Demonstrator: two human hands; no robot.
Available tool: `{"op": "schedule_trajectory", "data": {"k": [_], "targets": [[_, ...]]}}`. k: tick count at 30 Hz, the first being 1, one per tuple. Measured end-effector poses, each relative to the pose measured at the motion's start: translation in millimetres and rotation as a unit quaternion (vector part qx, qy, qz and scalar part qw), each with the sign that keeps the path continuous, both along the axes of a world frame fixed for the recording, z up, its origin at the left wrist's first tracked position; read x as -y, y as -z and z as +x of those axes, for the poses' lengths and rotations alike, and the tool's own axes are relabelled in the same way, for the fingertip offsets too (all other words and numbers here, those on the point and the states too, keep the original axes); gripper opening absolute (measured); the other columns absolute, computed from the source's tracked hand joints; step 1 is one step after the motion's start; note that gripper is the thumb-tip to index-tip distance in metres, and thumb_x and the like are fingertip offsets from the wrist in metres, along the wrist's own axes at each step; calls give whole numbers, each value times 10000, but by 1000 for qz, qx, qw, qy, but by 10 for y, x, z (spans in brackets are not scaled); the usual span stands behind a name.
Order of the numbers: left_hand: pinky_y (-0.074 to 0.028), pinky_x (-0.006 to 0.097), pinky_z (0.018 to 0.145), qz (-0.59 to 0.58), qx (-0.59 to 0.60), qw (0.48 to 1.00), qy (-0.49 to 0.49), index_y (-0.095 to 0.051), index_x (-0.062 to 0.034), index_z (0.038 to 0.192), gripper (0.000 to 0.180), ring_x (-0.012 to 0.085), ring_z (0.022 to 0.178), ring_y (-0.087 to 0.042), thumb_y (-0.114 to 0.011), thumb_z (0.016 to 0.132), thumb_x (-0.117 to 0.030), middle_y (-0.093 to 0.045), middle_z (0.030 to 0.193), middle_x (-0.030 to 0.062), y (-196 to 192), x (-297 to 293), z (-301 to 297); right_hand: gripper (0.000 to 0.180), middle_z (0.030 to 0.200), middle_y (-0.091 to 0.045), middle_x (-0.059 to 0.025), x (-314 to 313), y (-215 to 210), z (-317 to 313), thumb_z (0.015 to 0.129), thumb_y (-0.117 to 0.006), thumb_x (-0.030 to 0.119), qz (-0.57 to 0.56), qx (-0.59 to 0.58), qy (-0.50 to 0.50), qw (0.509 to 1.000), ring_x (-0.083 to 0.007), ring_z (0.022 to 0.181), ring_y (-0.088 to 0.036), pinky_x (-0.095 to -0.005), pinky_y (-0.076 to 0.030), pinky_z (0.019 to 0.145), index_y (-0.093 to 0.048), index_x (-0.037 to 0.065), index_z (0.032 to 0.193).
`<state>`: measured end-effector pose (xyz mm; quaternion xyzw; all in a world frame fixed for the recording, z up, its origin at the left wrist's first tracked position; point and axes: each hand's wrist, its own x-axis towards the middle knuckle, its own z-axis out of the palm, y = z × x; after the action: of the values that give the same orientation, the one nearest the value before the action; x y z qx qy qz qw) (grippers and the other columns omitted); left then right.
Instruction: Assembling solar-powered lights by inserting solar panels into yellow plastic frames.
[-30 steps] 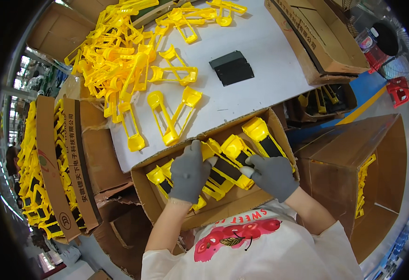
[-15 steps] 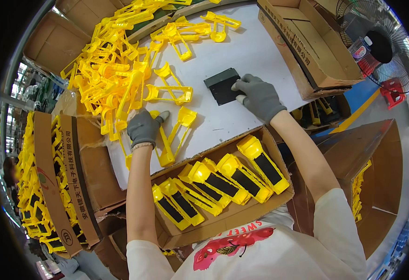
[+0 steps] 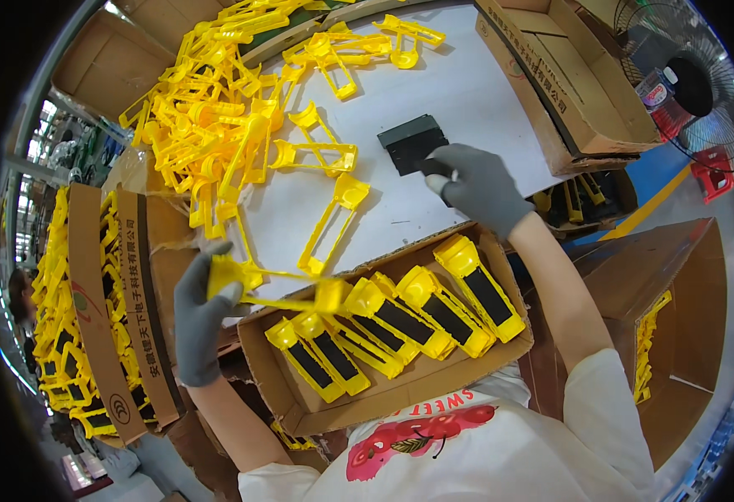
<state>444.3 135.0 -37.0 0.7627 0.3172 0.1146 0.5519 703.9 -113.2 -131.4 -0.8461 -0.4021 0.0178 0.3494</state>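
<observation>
In my left hand (image 3: 198, 322), gloved in grey, one end of a yellow plastic frame (image 3: 330, 296) is gripped; its other end reaches over an open carton (image 3: 501, 247). Inside that carton stand several yellow frames (image 3: 423, 314) fitted with black strips. My right hand (image 3: 480, 188), also in a grey glove, is closed at the near right corner of a stack of black strips (image 3: 413, 142) on the white tabletop (image 3: 467, 84). A dark piece, apparently one strip, shows under its fingers, partly hidden by the hand. Another yellow frame (image 3: 333, 222) lies between my hands.
A heap of yellow frames (image 3: 216, 117) covers the table's left side. At the back right stands an empty-looking carton (image 3: 585, 84), with a fan (image 3: 685, 84) and a bottle (image 3: 657, 88) beyond. Cartons of yellow pieces flank me at left (image 3: 91, 309) and right (image 3: 685, 326).
My left hand has lifted a yellow frame off the table and drawn it left and toward me. My right hand has shifted slightly nearer, with a dark piece showing under its fingers.
</observation>
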Motion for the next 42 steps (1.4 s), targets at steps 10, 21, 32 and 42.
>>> {"op": "schedule_trajectory", "data": {"k": [10, 21, 32, 42], "targets": [[-574, 242, 638, -313, 64, 947, -33, -529, 7, 1142, 340, 213, 778, -668, -613, 821, -71, -646, 988, 153, 653, 805, -205, 186, 748, -647, -47, 478, -730, -1124, 845, -664, 85, 149, -414, 22, 898, -72, 637, -606, -215, -484, 575, -579, 34, 1003], [-591, 281, 652, -362, 68, 930, 6, -611, 63, 1127, 281, 229, 807, -688, -604, 865, -37, -645, 983, 140, 677, 1125, -138, 216, 831, -686, -142, 455, -345, -1462, 868, -657, 175, 78, -240, 13, 968, -287, 740, -687, -333, -535, 637, -568, 48, 1018], [-527, 229, 599, -304, 27, 952, -1, -636, 71, 1093, 249, 182, 699, -687, -630, 851, 15, -668, 893, 104, 658, 1320, -83, 338, 828, -672, -121, 497, -189, -1540, 825, -723, 288, -31, -112, 34, 993, -275, 648, -644, -319, -512, 596, -577, 64, 1032], [-531, 222, 567, -281, -47, 951, 117, -659, 57, 1036, 195, 148, 686, -667, -642, 843, 37, -678, 843, 104, 734, 1170, -424, 231, 696, -647, -94, 795, 31, -1761, 804, -736, 277, -68, -195, -67, 976, -252, 631, -639, -322, -496, 587, -671, 89, 923]]}}
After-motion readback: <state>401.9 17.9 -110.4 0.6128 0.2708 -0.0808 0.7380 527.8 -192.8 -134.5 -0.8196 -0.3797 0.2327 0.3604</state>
